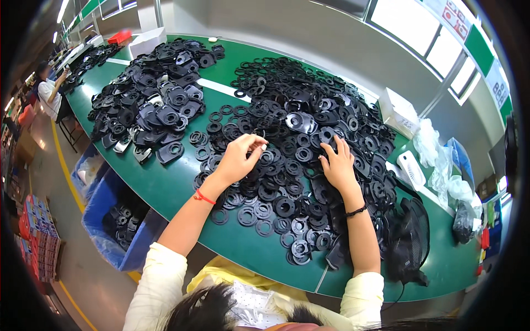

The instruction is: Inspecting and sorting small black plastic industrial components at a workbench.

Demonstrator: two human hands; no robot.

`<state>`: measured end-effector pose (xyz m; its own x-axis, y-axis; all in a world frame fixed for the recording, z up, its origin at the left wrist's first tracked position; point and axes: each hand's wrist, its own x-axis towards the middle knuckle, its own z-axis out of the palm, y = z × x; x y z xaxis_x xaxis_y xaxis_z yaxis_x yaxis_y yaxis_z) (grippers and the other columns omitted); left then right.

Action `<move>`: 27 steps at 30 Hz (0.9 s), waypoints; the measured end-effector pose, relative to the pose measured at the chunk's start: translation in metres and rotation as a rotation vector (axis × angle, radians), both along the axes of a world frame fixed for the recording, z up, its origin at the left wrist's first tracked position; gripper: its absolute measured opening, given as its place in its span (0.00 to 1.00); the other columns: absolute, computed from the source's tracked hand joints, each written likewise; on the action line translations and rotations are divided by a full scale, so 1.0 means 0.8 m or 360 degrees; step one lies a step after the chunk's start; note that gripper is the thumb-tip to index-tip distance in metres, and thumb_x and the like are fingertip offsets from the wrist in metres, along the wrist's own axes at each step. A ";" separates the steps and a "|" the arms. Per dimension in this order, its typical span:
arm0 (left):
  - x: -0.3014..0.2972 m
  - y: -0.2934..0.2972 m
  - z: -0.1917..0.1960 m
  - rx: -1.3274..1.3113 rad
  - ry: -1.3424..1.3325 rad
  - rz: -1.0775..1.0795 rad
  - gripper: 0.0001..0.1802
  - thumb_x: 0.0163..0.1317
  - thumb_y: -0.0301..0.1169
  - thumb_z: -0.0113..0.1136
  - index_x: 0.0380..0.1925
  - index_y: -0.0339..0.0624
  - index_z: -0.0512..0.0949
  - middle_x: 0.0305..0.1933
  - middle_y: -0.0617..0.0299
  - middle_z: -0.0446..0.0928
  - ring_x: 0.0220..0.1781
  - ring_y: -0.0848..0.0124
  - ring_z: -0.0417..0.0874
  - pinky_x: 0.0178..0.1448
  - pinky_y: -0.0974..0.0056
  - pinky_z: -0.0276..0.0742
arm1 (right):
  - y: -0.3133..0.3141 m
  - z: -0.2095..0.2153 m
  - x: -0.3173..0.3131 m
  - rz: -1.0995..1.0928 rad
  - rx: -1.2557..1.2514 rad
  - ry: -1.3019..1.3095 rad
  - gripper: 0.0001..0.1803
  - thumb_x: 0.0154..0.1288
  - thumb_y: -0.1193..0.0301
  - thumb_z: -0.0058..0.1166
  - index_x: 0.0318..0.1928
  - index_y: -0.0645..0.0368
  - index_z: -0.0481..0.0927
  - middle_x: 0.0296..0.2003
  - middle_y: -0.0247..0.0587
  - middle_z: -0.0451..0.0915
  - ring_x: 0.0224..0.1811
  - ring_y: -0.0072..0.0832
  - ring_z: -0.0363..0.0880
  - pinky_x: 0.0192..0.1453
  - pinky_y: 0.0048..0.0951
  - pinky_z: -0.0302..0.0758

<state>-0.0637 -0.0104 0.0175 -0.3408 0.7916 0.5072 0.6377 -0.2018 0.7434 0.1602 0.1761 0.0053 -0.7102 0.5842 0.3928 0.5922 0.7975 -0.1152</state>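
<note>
While the left hand [240,158] hovered over black rings [279,214], thumb and fingertips together, any held part indiscernible | right hand [340,170]: fingers apart, at a black holed plate [327,132] within the heap | rings and plate lay on the green table [238,249].

Your black rings [269,193] lie loosely heaped at twelve o'clock, overlapping, with black plates [361,166] toward one.
</note>
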 end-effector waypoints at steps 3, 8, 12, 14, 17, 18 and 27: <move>0.012 -0.001 0.003 -0.0059 0.0034 -0.0071 0.09 0.59 0.24 0.54 0.40 0.35 0.77 0.35 0.57 0.77 0.36 0.69 0.81 0.43 0.67 0.76 | 0.000 0.000 -0.004 0.0063 0.0163 -0.0031 0.15 0.61 0.67 0.53 0.50 0.49 0.74 0.64 0.47 0.60 0.67 0.46 0.56 0.62 0.51 0.60; 0.022 -0.001 0.005 -0.0061 0.0063 -0.0129 0.09 0.59 0.24 0.55 0.39 0.35 0.77 0.35 0.56 0.77 0.35 0.67 0.80 0.43 0.66 0.76 | 0.002 0.002 -0.005 0.0108 -0.0037 0.0043 0.10 0.59 0.66 0.55 0.41 0.54 0.73 0.60 0.45 0.64 0.62 0.41 0.63 0.59 0.50 0.62; 0.023 0.000 0.003 -0.0075 0.0070 -0.0144 0.08 0.58 0.24 0.55 0.38 0.35 0.77 0.35 0.56 0.77 0.35 0.68 0.80 0.42 0.66 0.76 | -0.003 0.006 -0.003 0.0203 0.0061 0.0040 0.11 0.58 0.64 0.56 0.38 0.55 0.73 0.54 0.40 0.70 0.55 0.39 0.68 0.53 0.42 0.65; 0.020 -0.005 0.002 -0.0054 0.0048 -0.0143 0.08 0.58 0.24 0.55 0.38 0.35 0.77 0.35 0.56 0.77 0.34 0.68 0.80 0.42 0.66 0.76 | -0.010 0.013 -0.008 0.0253 0.0121 0.0029 0.11 0.58 0.64 0.57 0.36 0.54 0.72 0.49 0.36 0.72 0.51 0.37 0.69 0.49 0.39 0.65; 0.023 -0.002 0.002 -0.0070 0.0064 -0.0152 0.08 0.58 0.24 0.55 0.38 0.35 0.77 0.35 0.56 0.77 0.34 0.68 0.80 0.42 0.66 0.76 | -0.009 0.013 -0.007 0.0253 0.0114 -0.0040 0.11 0.58 0.64 0.57 0.36 0.54 0.72 0.43 0.34 0.72 0.46 0.36 0.69 0.46 0.37 0.64; 0.025 0.000 0.001 -0.0069 0.0040 -0.0155 0.08 0.58 0.24 0.55 0.39 0.35 0.77 0.35 0.56 0.77 0.34 0.68 0.80 0.42 0.66 0.76 | -0.009 0.013 -0.007 0.0253 0.0111 -0.0039 0.11 0.58 0.64 0.57 0.36 0.54 0.72 0.43 0.34 0.72 0.46 0.36 0.69 0.46 0.37 0.64; 0.027 0.001 0.000 -0.0068 -0.0002 -0.0175 0.09 0.60 0.25 0.56 0.40 0.35 0.76 0.36 0.57 0.78 0.35 0.70 0.80 0.42 0.67 0.76 | -0.009 0.025 -0.014 0.0389 0.0235 0.0566 0.08 0.63 0.75 0.50 0.42 0.59 0.73 0.34 0.42 0.75 0.36 0.39 0.74 0.40 0.34 0.70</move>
<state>-0.0417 -0.0093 0.0177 -0.2513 0.8452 0.4717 0.6125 -0.2385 0.7536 0.1488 0.1691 0.0255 -0.6261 0.3355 0.7039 0.3289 0.9321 -0.1517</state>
